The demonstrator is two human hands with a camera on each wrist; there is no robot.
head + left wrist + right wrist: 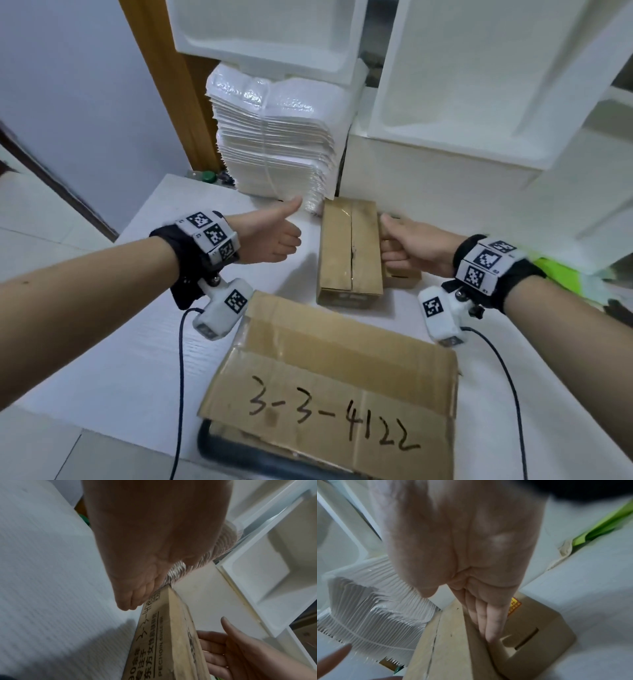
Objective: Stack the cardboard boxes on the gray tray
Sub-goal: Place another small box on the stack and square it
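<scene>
One large cardboard box [329, 387], marked 3-3-4122 in black pen, is already lying on the gray tray [205, 442], of which only a dark rounded corner is showing at the box's near left edge; by that, the stack is looking begun but far from built. A narrower taped box [351, 250] is still sitting on the white table [113, 359] just beyond the large one, and the person is closing in on it from both sides. The right hand [414, 246] is lying against the box's right wall with straight fingers pressed flat to the cardboard (the right wrist view is showing this plainly), thumb up at the top edge, so it is pressing rather than clutching. The left hand [274, 236] is hanging just beside the left wall, fingers loosely curled and thumb raised, holding nothing; from the left wrist view it is looking close to the printed side but whether it is touching I cannot tell. A smaller low box [537, 628] is lying right of the narrow one, partly under the right hand, and it too is waiting off the tray. Behind, a pile of white bubble mailers [274, 150] and white foam panels [479, 85] are standing against the wall. Left to do, as I judge it: squeezing the narrow box between both palms, carrying it onto the large box, then the small one.
</scene>
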